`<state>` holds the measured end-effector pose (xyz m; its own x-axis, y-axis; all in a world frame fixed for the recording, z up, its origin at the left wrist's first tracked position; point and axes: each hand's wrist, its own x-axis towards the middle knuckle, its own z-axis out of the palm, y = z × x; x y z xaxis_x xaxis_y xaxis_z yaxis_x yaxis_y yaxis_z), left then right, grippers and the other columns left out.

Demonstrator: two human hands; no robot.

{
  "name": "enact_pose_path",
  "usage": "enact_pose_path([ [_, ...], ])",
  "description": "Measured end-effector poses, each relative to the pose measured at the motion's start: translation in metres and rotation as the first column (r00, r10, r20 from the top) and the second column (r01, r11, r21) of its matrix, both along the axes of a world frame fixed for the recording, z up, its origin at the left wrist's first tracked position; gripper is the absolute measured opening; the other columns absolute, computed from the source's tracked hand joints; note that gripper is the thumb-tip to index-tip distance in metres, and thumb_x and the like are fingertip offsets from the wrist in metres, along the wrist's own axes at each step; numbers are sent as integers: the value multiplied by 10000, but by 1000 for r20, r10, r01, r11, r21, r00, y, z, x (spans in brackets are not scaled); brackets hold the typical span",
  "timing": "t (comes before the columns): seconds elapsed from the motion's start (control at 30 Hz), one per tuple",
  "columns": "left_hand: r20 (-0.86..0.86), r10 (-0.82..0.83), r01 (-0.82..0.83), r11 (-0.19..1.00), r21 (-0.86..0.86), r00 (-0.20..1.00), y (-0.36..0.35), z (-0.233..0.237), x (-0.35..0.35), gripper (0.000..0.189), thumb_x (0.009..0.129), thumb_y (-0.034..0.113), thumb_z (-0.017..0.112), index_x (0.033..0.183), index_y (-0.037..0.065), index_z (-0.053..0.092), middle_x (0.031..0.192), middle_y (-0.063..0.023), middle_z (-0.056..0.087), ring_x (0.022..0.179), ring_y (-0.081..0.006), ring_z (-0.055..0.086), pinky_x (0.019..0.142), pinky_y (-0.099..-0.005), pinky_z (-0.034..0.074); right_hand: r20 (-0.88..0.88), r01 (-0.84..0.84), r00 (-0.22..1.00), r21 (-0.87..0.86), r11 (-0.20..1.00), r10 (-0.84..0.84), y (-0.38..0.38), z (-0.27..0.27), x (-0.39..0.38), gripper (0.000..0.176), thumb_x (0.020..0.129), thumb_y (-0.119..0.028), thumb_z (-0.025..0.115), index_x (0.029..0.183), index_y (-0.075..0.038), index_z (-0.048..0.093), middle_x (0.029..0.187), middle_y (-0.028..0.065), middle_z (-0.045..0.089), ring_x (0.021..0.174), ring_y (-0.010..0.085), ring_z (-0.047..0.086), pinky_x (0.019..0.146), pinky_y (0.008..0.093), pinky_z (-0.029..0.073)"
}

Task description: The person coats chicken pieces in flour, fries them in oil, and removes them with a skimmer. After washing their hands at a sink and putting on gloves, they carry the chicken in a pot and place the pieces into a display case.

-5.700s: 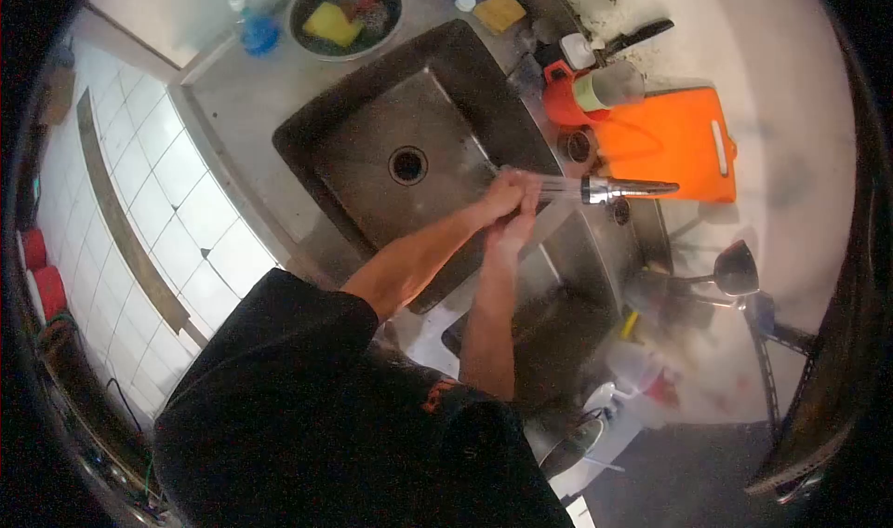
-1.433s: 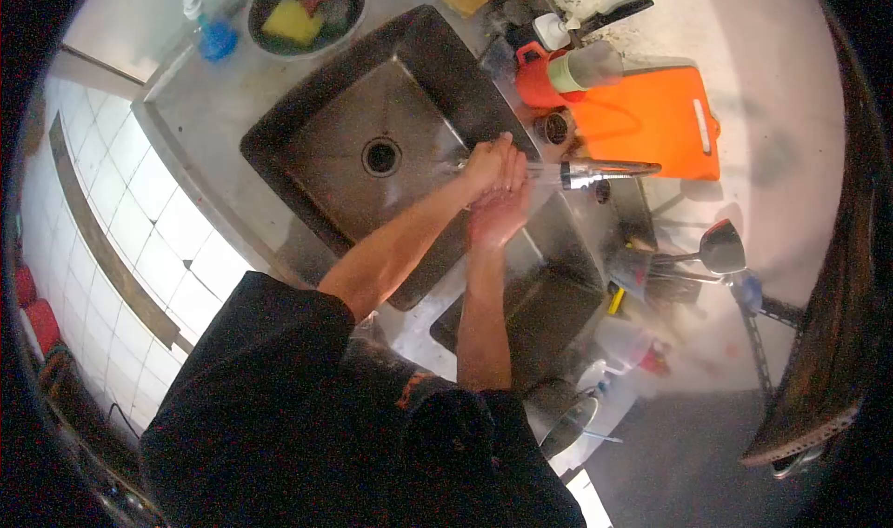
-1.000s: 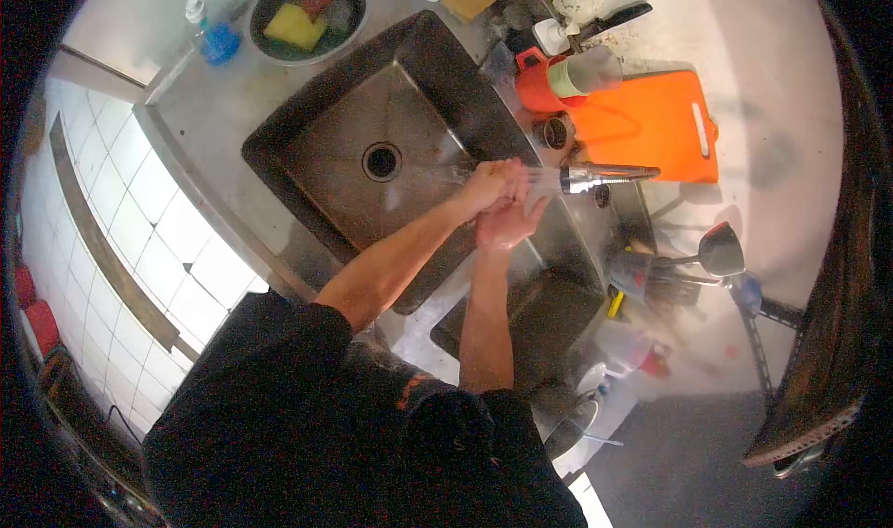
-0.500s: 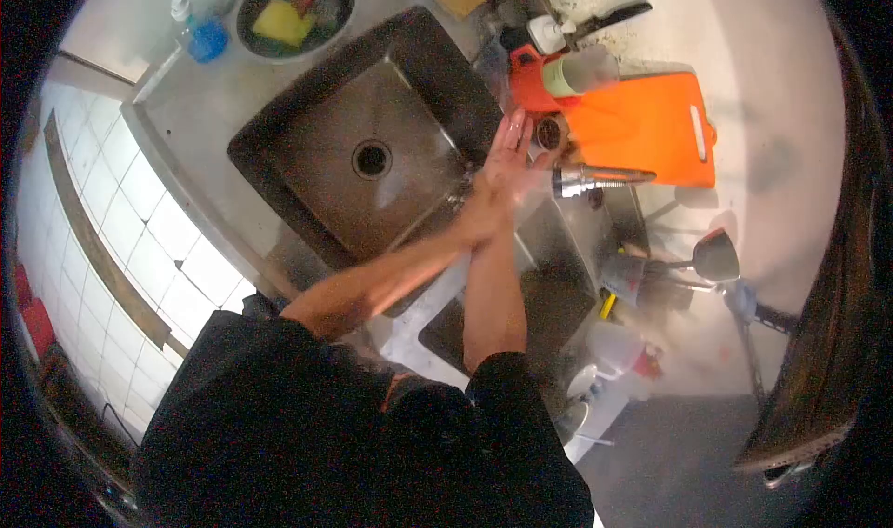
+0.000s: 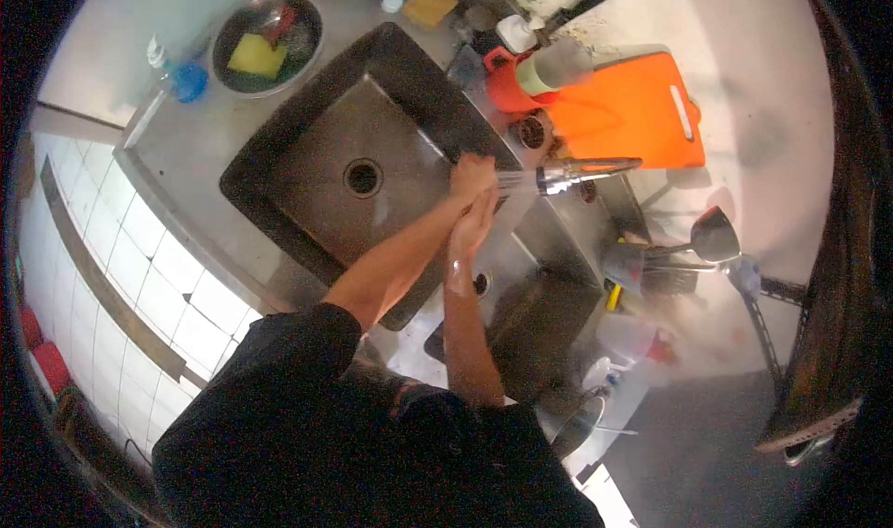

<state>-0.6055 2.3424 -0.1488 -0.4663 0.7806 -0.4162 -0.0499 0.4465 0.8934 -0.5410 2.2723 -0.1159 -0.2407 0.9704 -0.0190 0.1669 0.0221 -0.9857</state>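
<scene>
Both my hands are together in front of the metal faucet, over the edge between the two sinks. Water streams from the faucet onto them. My left hand is bent at the knuckles with its fingers curled; what lies inside them is hidden. Just below it and touching it, my right hand has its fingers stretched out along the left one. A whitish wet patch shows on my right wrist. Beneath my hands are the large sink and the smaller sink.
A metal bowl holding a yellow sponge stands beyond the large sink, beside a blue pump bottle. Behind the faucet are an orange cutting board, a red container and a knife. Utensils stand at the right.
My hands have drawn back from beside the red container into the water stream. The left hand has curled, and the right has come below it. The view has shifted slightly.
</scene>
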Motion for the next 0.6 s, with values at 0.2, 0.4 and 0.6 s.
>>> enact_pose_path([
  [0.2,-507,-120,234,958,166,853,-10,44,4,246,818,245,571,835,47,716,903,-200,675,885,-395,652,778,-464,532,490,-60,871,137,989,-15,67,41,74,380,972,-278,504,1164,49,526,1139,170,601,802,281,668,687,374,524],
  [0.4,-455,-301,348,937,22,838,-36,22,-14,176,673,53,650,835,4,699,897,-230,670,905,-369,665,748,-435,549,940,-576,234,341,743,-250,191,-27,133,688,919,-425,537,1310,126,406,1379,284,397,1290,392,389,1094,415,294],
  [0.6,-346,-518,405,845,-349,782,-126,-93,-47,333,812,152,623,1092,-29,629,1065,-211,635,926,-357,626,723,-466,500,956,-537,218,285,794,-196,197,-1,101,531,911,-375,562,1237,42,523,1275,239,534,1098,323,583,892,403,506],
])
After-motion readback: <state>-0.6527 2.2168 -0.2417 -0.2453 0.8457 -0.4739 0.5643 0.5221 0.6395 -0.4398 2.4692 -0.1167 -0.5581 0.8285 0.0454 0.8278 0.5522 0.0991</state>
